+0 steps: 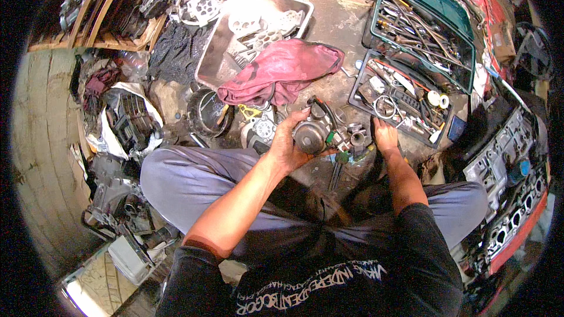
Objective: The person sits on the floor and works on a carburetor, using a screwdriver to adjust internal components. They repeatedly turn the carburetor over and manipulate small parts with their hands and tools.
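My left hand (285,144) is wrapped round the left side of a carburetor (311,135), thumb on top and fingers beneath. The carburetor has a round dark cap, a black hose over its top, small green parts and an open metal throat on its right. Just right of it, beside the near edge of a black tool tray (405,97), is my right hand (386,138). Its fingers are curled together; what they hold, if anything, is hidden. Beyond the carburetor a dark red cloth (285,70) drapes over the corner of a metal basin (207,61).
A green toolbox (464,29) full of long tools stands open at the far right. Left of the carburetor are a dark round pan (210,111) and a pale metal part (265,130). Engine parts (505,141) lie beside my right knee, and a worn machine part (114,185) by my left.
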A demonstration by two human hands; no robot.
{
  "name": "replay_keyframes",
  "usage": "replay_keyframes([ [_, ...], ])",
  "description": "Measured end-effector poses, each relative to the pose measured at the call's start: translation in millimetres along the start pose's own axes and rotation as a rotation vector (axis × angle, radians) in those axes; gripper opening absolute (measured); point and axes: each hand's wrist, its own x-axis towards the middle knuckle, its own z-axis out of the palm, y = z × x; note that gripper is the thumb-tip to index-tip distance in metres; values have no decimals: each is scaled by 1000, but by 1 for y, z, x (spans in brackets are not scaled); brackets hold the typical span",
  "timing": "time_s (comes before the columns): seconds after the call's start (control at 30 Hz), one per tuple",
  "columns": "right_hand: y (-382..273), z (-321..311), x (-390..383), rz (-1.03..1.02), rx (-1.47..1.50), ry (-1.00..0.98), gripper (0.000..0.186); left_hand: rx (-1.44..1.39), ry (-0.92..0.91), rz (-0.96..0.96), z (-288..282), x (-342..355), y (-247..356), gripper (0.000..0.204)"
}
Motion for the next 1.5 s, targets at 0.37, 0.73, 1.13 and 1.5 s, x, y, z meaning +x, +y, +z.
replay_keyframes([
  [0.37,-8,12,-1,122,1,53,21,13,59,69,-25,-43,-7,43],
  [0.73,-28,-52,-13,316,148,55,38,12,16,184,-1,-59,-14,44],
  [1.13,-68,-245,38,297,785,984,21,156,-32,500,50,-61,-39,35],
  [1.5,-171,-436,-28,-151,1072,1046,10,371,44,1061,112,-108,-40,56],
])
